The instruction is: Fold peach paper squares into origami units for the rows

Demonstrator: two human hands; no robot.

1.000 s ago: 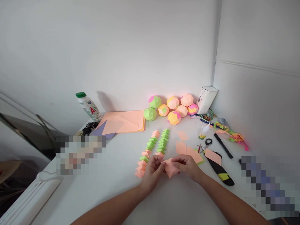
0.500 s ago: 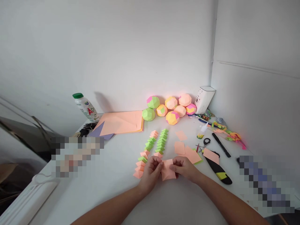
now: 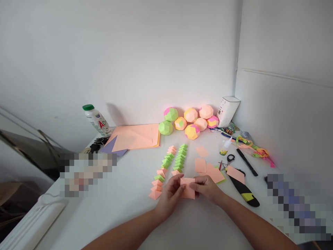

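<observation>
The 2 hands pinched 1 small peach paper (image 3: 187, 193) between them, near the middle of the bench (image 3: 109, 215); the left hand (image 3: 170, 196) gripped its left side with the thumb on the near face, while the right hand (image 3: 208, 188) had its thumb over the right edge and fingers behind. Whether the paper touched the bench could not be told. Just beyond the left hand ran 2 rows of folded pieces, a peach-and-green row (image 3: 168, 158) and a mostly green row (image 3: 179, 162) with peach at its near end. Past the right hand lay loose peach sheets (image 3: 200, 165), and to their right a black cutter (image 3: 239, 187) with a yellow patch, scissors (image 3: 230, 158) and a glue bottle (image 3: 224, 149). Toward the wall, 8 faceted paper balls (image 3: 192, 132) sat clustered between a peach paper stack (image 3: 137, 136) and a white box (image 3: 228, 111).
</observation>
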